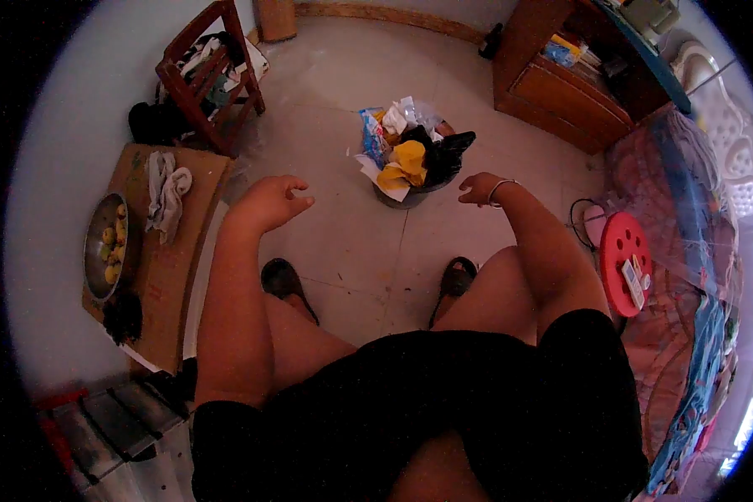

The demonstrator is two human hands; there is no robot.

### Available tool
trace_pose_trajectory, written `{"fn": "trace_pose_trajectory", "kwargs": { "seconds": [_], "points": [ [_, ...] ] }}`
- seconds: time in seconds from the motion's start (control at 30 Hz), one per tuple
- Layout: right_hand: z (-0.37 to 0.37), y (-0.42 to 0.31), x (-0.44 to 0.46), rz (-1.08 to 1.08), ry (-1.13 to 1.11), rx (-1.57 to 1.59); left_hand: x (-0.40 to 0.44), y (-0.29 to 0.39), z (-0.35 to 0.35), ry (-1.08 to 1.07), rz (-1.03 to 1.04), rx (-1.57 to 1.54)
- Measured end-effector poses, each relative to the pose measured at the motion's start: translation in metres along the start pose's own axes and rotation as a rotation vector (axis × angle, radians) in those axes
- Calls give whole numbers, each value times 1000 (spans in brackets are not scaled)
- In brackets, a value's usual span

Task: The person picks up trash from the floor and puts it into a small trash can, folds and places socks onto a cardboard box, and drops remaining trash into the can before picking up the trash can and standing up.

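Observation:
My left hand (pixel 274 203) hangs in the air left of a full waste bin (pixel 406 199), its thumb and fingers apart with nothing between them. On the bin's other side is my right hand (pixel 482 190), with a bracelet at the wrist; its fingers are loosely bent and apart, and I see nothing in them. Neither hand touches the bin. Rubbish is heaped above the rim: a yellow wrapper (pixel 403 166), a black plastic bag (pixel 445 156), a blue and white packet (pixel 373 136) and crumpled white paper (pixel 393 120).
To the left, a cardboard-topped surface (pixel 163 276) holds a metal bowl (pixel 94 243) of yellow fruit and a grey cloth (pixel 169 197). A wooden chair (pixel 213 79) stands behind it. At right are a red stool (pixel 615 251) with a remote (pixel 632 283), a bed (pixel 669 360) and a wooden cabinet (pixel 569 99).

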State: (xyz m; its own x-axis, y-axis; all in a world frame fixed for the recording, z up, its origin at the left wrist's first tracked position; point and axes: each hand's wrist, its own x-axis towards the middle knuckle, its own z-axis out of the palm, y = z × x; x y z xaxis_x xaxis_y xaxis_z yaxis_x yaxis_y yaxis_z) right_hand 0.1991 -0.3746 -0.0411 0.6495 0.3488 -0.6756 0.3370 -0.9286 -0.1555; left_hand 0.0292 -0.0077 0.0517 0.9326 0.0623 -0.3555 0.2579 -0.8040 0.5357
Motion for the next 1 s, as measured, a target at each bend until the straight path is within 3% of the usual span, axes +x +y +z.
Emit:
{"fn": "trace_pose_trajectory", "kwargs": {
  "seconds": [0.83, 1.0],
  "points": [
    [-1, -5, -1, -1, 4, -2, -2, -2, -3, -7, -7, 26],
    [-3, -3, -1, -67, -22, -136, -5, 0, -3, 43, 13, 77]
  ]
}}
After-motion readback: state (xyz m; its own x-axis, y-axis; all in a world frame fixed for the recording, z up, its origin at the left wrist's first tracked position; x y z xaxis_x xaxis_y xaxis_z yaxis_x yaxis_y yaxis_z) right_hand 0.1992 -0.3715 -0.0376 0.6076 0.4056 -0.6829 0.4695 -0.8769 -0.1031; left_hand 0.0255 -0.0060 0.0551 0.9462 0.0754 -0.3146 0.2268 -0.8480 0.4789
